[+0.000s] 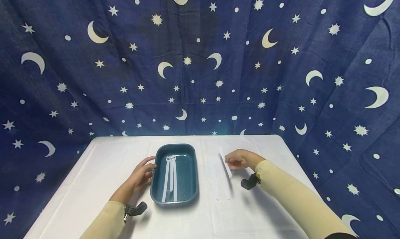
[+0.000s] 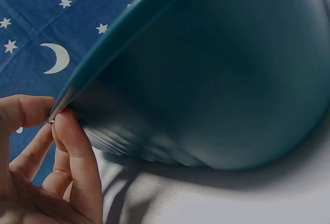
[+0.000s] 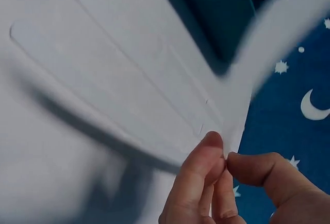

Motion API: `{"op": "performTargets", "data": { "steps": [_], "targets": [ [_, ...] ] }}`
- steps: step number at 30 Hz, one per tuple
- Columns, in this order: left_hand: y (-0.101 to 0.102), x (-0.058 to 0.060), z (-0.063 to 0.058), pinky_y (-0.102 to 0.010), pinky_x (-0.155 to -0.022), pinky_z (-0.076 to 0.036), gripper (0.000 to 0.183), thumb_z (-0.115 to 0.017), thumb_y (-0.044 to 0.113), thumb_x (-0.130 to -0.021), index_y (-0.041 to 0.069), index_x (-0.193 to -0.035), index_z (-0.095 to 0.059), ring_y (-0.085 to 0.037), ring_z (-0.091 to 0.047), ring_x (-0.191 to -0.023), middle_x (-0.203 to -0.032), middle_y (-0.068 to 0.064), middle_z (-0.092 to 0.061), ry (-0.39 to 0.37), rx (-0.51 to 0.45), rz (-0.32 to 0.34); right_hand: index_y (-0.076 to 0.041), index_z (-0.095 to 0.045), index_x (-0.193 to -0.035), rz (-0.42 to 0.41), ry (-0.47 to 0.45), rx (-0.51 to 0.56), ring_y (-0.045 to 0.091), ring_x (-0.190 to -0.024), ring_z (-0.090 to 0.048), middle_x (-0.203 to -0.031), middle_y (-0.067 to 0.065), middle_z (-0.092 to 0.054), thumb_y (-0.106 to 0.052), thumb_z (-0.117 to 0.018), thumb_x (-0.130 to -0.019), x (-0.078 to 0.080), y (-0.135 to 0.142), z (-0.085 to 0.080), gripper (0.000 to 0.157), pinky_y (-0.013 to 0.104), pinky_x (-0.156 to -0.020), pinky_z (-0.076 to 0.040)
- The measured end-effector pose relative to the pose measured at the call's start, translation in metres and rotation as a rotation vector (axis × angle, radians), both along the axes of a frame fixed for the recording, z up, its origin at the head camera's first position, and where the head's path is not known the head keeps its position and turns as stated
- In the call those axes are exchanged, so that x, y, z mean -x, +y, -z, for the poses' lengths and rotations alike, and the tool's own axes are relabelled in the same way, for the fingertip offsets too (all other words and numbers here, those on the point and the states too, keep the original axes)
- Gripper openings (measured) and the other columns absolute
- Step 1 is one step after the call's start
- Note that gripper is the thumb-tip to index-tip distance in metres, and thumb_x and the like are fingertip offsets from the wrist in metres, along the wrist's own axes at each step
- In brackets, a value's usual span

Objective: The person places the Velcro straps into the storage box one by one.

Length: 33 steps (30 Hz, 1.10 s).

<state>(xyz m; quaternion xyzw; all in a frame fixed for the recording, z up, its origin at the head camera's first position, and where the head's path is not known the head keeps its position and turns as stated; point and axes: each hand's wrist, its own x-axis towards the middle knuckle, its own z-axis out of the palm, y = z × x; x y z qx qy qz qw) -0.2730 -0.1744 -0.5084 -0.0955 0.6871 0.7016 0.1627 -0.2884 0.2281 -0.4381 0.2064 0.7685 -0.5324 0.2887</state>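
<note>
A deep blue-green plastic bin (image 1: 158, 187) with rounded corners stands on the white-covered table. My left hand (image 1: 140, 176) pinches its left rim between thumb and fingers; the left wrist view shows this hand (image 2: 62, 167) at the rim (image 2: 103, 53). Inside the bin lie a few flat white strips (image 1: 174, 180) with slotted ends at the top. To the bin's right, my right hand (image 1: 238, 159) pinches another white strip (image 1: 225, 164), raised above the table. Two more strips lie flat below it, one a thin strip (image 1: 215, 183), hard to tell from the cloth; the right wrist view shows a strip (image 3: 103, 90) there.
The white tablecloth (image 1: 103, 162) covers the table, whose far edge meets a dark blue curtain (image 1: 200, 93) with moons and stars. Each wrist carries a black camera mount, like the left mount (image 1: 136, 209).
</note>
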Motion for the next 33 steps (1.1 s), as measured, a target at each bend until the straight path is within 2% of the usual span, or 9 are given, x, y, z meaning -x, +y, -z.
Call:
{"op": "performTargets", "data": {
  "steps": [3, 7, 12, 21, 27, 33],
  "targets": [
    [0.000, 0.000, -0.001, -0.031, -0.078, -0.058, 0.060, -0.057, 0.018, -0.092, 0.017, -0.149, -0.037, -0.014, -0.069, -0.091, -0.119, -0.011, -0.063, 0.000, 0.006, 0.002, -0.004, -0.055, -0.074, -0.008, 0.013, -0.008, 0.008, -0.053, -0.056, -0.060, 0.000, -0.054, -0.002, -0.057, -0.079, 0.001, -0.007, -0.003, 0.006, 0.019, -0.058, -0.056],
    [0.000, 0.001, -0.002, -0.029, -0.077, -0.057, 0.060, -0.057, 0.018, -0.092, 0.017, -0.149, -0.037, -0.014, -0.069, -0.090, -0.118, -0.011, -0.063, 0.005, 0.007, 0.003, -0.003, -0.056, -0.080, -0.008, 0.021, -0.026, 0.009, -0.055, -0.057, -0.063, 0.001, -0.056, -0.004, -0.059, -0.081, 0.003, -0.014, -0.006, 0.003, 0.023, -0.062, -0.058],
    [0.000, 0.001, -0.002, -0.029, -0.075, -0.057, 0.059, -0.057, 0.018, -0.093, 0.017, -0.149, -0.038, -0.013, -0.069, -0.088, -0.112, -0.008, -0.065, 0.001, -0.001, 0.006, -0.002, -0.057, -0.086, -0.009, 0.034, -0.031, 0.011, -0.058, -0.059, -0.068, 0.004, -0.057, -0.002, -0.060, -0.080, 0.006, -0.024, -0.011, 0.006, 0.023, -0.062, -0.058],
    [-0.001, 0.000, -0.002, -0.028, -0.074, -0.057, 0.060, -0.057, 0.018, -0.092, 0.017, -0.149, -0.037, -0.013, -0.069, -0.087, -0.112, -0.008, -0.065, 0.002, 0.009, 0.003, 0.001, -0.056, -0.104, -0.032, 0.057, 0.029, 0.014, -0.067, -0.058, -0.087, 0.007, -0.053, 0.004, -0.058, -0.078, 0.004, -0.049, -0.021, 0.026, 0.023, -0.065, -0.058],
    [-0.002, -0.001, -0.001, -0.028, -0.072, -0.057, 0.059, -0.056, 0.017, -0.092, 0.016, -0.148, -0.038, -0.013, -0.070, -0.085, -0.105, -0.005, -0.067, 0.005, 0.000, 0.003, 0.002, -0.059, -0.099, -0.054, 0.066, 0.038, 0.014, -0.067, -0.058, -0.088, 0.008, -0.053, 0.006, -0.059, -0.077, 0.003, -0.066, -0.026, 0.022, 0.023, -0.064, -0.058],
    [-0.002, 0.000, 0.001, -0.028, -0.074, -0.057, 0.060, -0.058, 0.019, -0.092, 0.017, -0.148, -0.038, -0.012, -0.070, -0.085, -0.108, -0.005, -0.066, -0.004, 0.002, -0.004, 0.003, -0.061, -0.097, -0.058, 0.070, 0.057, 0.015, -0.069, -0.059, -0.090, 0.009, -0.054, 0.009, -0.058, -0.077, 0.003, -0.082, -0.028, 0.021, 0.024, -0.066, -0.059]
  ]
}}
